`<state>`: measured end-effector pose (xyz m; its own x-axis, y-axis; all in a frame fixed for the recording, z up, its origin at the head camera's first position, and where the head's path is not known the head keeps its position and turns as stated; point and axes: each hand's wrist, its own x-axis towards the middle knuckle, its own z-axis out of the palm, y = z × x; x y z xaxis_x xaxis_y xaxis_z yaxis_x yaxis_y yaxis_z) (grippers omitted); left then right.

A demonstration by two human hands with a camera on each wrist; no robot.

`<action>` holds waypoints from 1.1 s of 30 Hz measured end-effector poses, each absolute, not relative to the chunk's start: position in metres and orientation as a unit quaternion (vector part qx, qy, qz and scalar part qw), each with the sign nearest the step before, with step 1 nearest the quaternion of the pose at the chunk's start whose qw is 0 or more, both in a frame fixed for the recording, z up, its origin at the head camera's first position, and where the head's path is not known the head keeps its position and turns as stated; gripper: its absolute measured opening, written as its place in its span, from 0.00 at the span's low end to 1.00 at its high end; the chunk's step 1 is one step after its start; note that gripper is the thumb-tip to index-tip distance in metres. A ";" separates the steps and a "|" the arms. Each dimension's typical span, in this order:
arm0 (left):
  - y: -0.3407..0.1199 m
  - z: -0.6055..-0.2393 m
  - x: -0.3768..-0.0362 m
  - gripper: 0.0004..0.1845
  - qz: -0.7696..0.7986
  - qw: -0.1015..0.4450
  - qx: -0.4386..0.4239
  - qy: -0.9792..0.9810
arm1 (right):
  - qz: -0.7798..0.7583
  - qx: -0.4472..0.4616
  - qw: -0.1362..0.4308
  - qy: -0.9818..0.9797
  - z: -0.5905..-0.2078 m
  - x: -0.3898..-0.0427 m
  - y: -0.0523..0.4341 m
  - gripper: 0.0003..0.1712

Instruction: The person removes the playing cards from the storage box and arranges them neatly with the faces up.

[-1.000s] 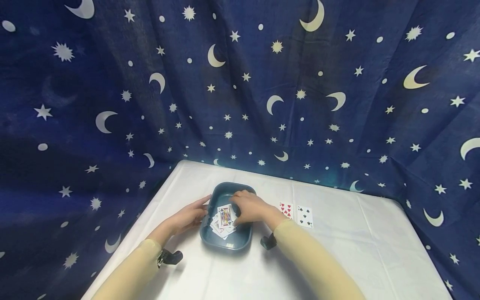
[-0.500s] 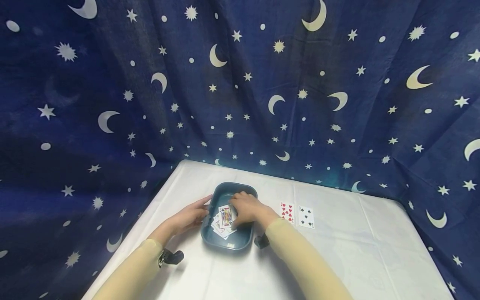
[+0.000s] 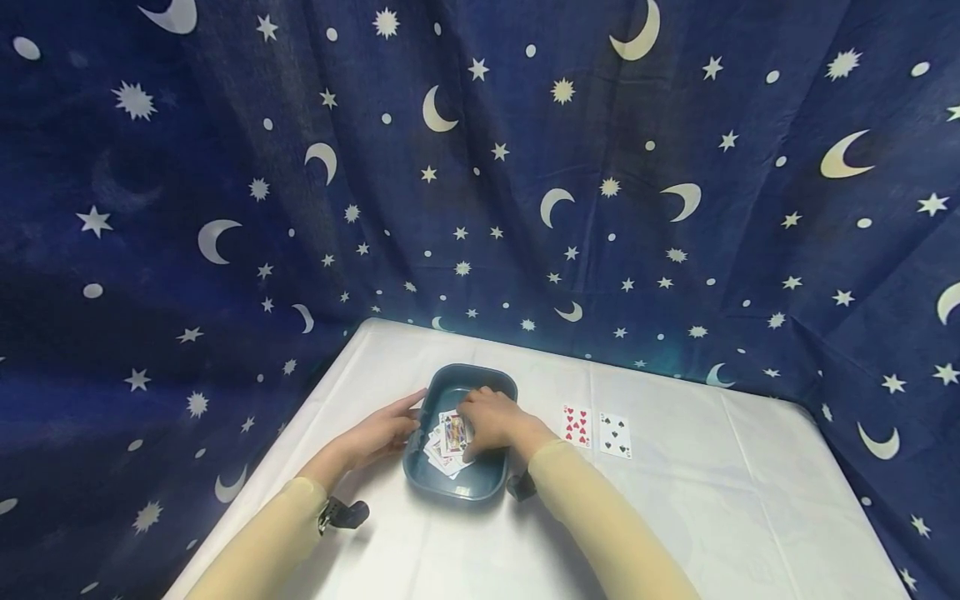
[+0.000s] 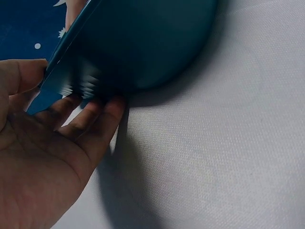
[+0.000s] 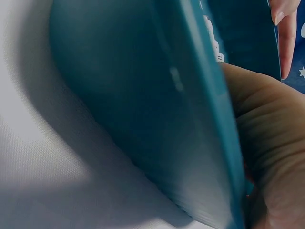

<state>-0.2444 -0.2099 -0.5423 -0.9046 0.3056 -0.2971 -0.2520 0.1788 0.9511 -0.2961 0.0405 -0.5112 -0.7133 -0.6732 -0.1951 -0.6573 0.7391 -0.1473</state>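
A blue-green plastic tub (image 3: 491,483) stands on the white table. Inside it lies a loose pile of playing cards (image 3: 442,462), a face card (image 3: 453,433) on top. My left hand (image 3: 378,433) holds the tub's left side; in the left wrist view its thumb is at the rim and the fingers (image 4: 107,114) touch the outer wall. My right hand (image 3: 493,423) reaches over the right rim, fingers bent and thumb low beside the top card's right edge. Its fingertips are largely hidden, so I cannot tell whether it grips a card.
Right of the tub, a hearts card (image 3: 577,426) and a spades card (image 3: 616,435) lie face up side by side on the white tablecloth (image 3: 720,508). A dark blue curtain (image 3: 510,192) with moons and stars hangs behind the table.
My right hand has shifted slightly left and lower over the cards, its forearm too, uncovering more of the hearts card. The left hand stays at the tub.
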 end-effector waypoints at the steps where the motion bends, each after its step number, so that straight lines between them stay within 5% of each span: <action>1: -0.209 -0.542 -0.244 0.38 0.641 0.218 0.019 0.735 | -0.032 -0.357 0.118 0.926 -0.512 -0.296 0.041 0.53; 33: -0.208 -0.536 -0.241 0.39 0.648 0.218 0.027 0.729 | -0.088 -0.355 0.089 0.927 -0.494 -0.296 0.055 0.54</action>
